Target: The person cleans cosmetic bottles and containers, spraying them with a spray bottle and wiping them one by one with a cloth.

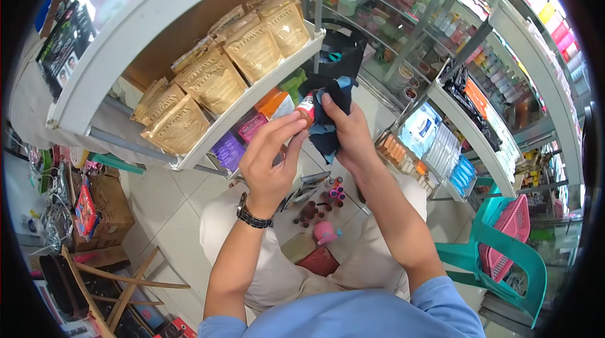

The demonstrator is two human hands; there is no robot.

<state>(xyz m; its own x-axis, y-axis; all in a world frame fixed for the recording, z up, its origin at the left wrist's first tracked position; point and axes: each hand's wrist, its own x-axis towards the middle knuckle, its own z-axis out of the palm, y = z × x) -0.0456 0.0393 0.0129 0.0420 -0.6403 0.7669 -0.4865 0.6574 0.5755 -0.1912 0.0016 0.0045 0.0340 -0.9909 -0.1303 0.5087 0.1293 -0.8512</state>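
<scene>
My left hand (274, 155), with a black watch (254, 214) at the wrist, is closed in a pinch on the lower end of a small red bottle with a white label (306, 106). A dark cloth with light blue parts (326, 141) is bunched in my right hand (350, 129), its thumb pressing from above. The cloth touches the bottle's right side; that side of the bottle is partly hidden. Below my hands, between my legs, several small dark bottles (309, 212) stand on the floor beside a round pink object (324, 232).
On the left, a white shelf (255, 95) bears several gold packets (201, 80), with colourful packages underneath. To the right are glass shelves of cosmetics and a green plastic chair (498, 243) holding a pink basket (507, 237). A folding wooden stand (123, 294) is at lower left.
</scene>
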